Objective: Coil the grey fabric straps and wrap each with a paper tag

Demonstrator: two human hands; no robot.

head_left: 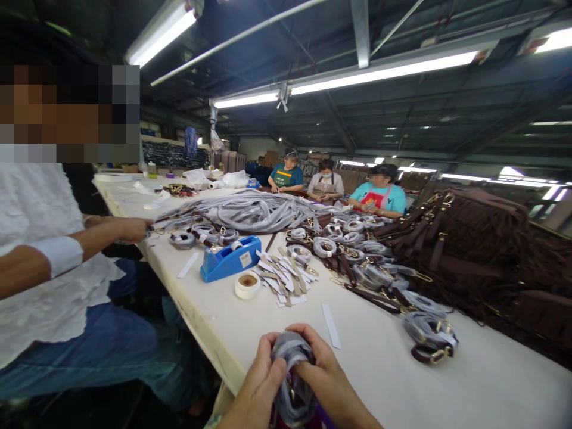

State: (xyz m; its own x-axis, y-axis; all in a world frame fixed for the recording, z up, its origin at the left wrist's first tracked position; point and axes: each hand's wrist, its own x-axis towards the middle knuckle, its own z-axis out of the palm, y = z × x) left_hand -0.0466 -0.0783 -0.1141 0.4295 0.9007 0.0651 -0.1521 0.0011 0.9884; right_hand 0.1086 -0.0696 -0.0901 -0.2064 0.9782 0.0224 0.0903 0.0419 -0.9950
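Note:
Both of my hands are closed round a coiled strap (292, 351) in grey wrapping, near the front edge of the table (379, 375). My left hand (263, 378) grips its left side with the thumb pressed on the coil. On the right side, my right hand (319, 369) has its thumb tucked into the coil's middle. A bit of gold metal shows inside the coil. Beyond my hands lie a white paper strip (331, 326), a roll of white tape (247, 285), a pile of paper strips (286, 277) and a blue tape dispenser (230, 259).
Wrapped strap coils (429, 330) lie along the right, beside a heap of brown fringed pieces (487, 256). Long grey-wrapped straps (259, 211) cover the middle. A person (40, 256) sits close on the left; several others are behind the table.

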